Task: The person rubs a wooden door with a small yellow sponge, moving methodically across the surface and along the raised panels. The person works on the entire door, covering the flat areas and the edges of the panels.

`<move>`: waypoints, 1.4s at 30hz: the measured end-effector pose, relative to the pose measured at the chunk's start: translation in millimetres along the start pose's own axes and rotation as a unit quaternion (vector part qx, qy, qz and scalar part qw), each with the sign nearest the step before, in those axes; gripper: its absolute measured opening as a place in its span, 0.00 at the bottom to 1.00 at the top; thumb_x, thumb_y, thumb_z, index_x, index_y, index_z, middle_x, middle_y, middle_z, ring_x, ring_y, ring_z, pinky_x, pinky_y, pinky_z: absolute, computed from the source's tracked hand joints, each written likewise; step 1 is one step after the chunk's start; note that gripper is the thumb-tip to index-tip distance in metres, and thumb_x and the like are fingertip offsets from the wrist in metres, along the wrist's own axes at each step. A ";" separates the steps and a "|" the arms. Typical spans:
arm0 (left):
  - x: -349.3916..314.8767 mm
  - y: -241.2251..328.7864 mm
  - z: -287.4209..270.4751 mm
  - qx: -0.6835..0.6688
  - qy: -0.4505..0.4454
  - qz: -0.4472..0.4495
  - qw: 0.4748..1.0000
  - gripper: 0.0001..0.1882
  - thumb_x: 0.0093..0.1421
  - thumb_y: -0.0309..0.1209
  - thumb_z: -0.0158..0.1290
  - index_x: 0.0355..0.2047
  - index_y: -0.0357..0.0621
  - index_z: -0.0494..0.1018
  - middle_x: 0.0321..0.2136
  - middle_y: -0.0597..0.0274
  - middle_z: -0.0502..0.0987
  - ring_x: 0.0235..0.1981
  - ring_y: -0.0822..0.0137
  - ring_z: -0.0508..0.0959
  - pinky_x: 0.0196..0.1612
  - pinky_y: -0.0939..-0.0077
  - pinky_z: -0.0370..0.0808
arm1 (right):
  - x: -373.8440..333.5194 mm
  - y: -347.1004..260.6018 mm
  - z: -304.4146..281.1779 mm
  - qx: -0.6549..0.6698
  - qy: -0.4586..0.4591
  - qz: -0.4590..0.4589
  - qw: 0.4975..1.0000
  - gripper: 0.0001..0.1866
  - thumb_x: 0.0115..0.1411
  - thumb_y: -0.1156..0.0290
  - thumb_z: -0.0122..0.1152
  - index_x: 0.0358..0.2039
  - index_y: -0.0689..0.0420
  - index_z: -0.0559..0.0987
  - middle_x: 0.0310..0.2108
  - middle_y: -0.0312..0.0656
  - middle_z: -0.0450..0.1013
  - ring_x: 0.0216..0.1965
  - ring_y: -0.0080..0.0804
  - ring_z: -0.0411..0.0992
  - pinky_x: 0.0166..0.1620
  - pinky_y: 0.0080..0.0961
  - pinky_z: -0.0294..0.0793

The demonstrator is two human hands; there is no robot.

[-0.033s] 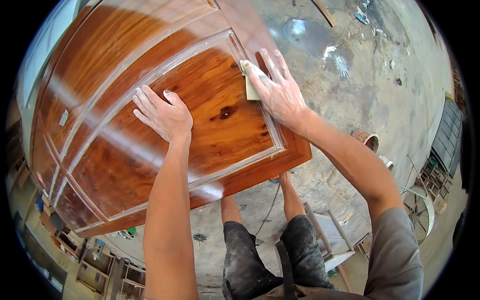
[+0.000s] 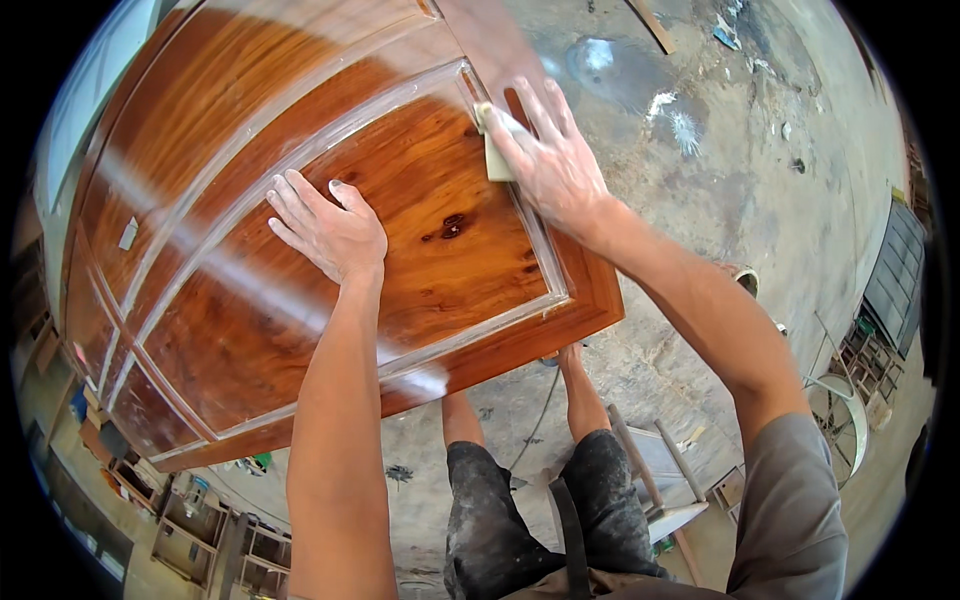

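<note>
Steadying pressure is given by the left hand (image 2: pixel 325 232), laid flat and empty on the glossy wooden door panel (image 2: pixel 300 310), while a pale pad, possibly sandpaper (image 2: pixel 493 152), is pinned under the right hand (image 2: pixel 548 160) against the moulded groove.

Woodworking shop, by the look of it; large glossy reddish-brown panelled door (image 2: pixel 330 230) lies flat as the workpiece, pale dust along its mouldings; bare concrete floor (image 2: pixel 720 170) stained and littered with scraps and white smears; wooden offcut (image 2: pixel 652 22) at the top; unfinished wooden frames and small furniture pieces (image 2: pixel 200 530) stacked low left; metal racks (image 2: pixel 870 360) at right.
</note>
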State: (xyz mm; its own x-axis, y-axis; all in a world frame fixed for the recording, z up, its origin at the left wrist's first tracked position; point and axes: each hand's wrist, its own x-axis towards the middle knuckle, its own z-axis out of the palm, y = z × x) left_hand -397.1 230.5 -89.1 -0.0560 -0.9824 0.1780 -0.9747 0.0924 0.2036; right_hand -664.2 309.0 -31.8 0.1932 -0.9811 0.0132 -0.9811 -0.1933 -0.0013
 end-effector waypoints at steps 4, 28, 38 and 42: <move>3.1 6.4 2.2 -0.017 0.004 0.003 1.000 0.33 0.74 0.41 0.43 0.74 0.37 0.56 0.74 0.42 0.58 0.78 0.47 0.52 0.78 0.43 0.42 | 47.8 16.9 6.9 0.004 0.006 0.022 1.000 0.41 0.56 0.77 0.63 0.71 0.63 0.61 0.66 0.48 0.72 0.75 0.59 0.55 0.77 0.62 0.47; 3.0 -3.5 8.3 0.010 -0.001 0.026 1.000 0.34 0.74 0.42 0.43 0.74 0.34 0.56 0.74 0.41 0.58 0.77 0.44 0.52 0.78 0.42 0.43 | -85.6 -56.9 1.2 0.262 -0.003 0.172 0.949 0.46 0.48 0.85 0.65 0.70 0.64 0.62 0.67 0.52 0.69 0.76 0.67 0.50 0.77 0.65 0.44; 3.7 -2.0 4.2 -0.003 -0.011 0.021 1.000 0.35 0.74 0.42 0.43 0.74 0.33 0.55 0.74 0.41 0.58 0.78 0.46 0.52 0.79 0.43 0.42 | -105.3 -53.0 -3.2 0.264 -0.022 0.154 0.952 0.47 0.48 0.83 0.66 0.71 0.62 0.63 0.65 0.49 0.71 0.76 0.65 0.52 0.76 0.69 0.46; 1.9 -4.5 1.8 -0.003 -0.012 0.014 1.000 0.35 0.74 0.43 0.43 0.74 0.33 0.55 0.75 0.40 0.57 0.78 0.46 0.51 0.78 0.43 0.42 | -175.6 -68.3 -11.4 0.279 -0.114 0.121 0.946 0.49 0.47 0.83 0.68 0.73 0.57 0.62 0.67 0.45 0.70 0.77 0.61 0.51 0.77 0.68 0.45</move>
State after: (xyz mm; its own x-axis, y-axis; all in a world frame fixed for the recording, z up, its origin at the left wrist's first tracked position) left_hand -393.2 228.0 -91.4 -0.0887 -0.9831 0.1598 -0.9712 0.1210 0.2053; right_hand -631.2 494.6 -22.6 0.0210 -0.9623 -0.2710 -0.8548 0.1233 -0.5042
